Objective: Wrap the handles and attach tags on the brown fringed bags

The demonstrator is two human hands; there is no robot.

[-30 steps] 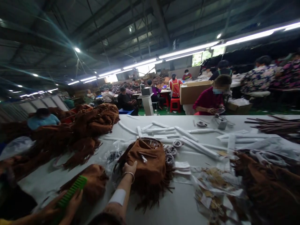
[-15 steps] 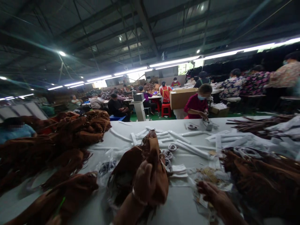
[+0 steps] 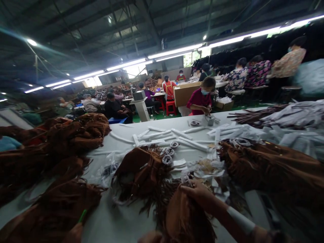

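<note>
My right hand (image 3: 193, 191) is closed, gripping the top of a brown fringed bag (image 3: 178, 211) that hangs at the near side of the table. Clear plastic and something small show by its fingertips, too blurred to name. Only a sliver of my left hand (image 3: 151, 237) appears at the bottom edge, close to that bag; its fingers cannot be made out. Just beyond lies another brown fringed bag (image 3: 138, 172) on the white table (image 3: 121, 211), with a pale strap or plastic around its left side.
Rolled cords (image 3: 167, 159) and white wrapped strips (image 3: 189, 143) lie behind the bags. Brown bags pile up at left (image 3: 78, 135) and right (image 3: 273, 165). At lower left, another person's hand (image 3: 75, 233) holds a green-handled tool (image 3: 82, 216). A co-worker (image 3: 199, 101) sits across the table.
My left hand has let go of the raised brown flap and dropped to the bottom edge. My right hand has come from the packets to grip a fringed bag. The view has shifted.
</note>
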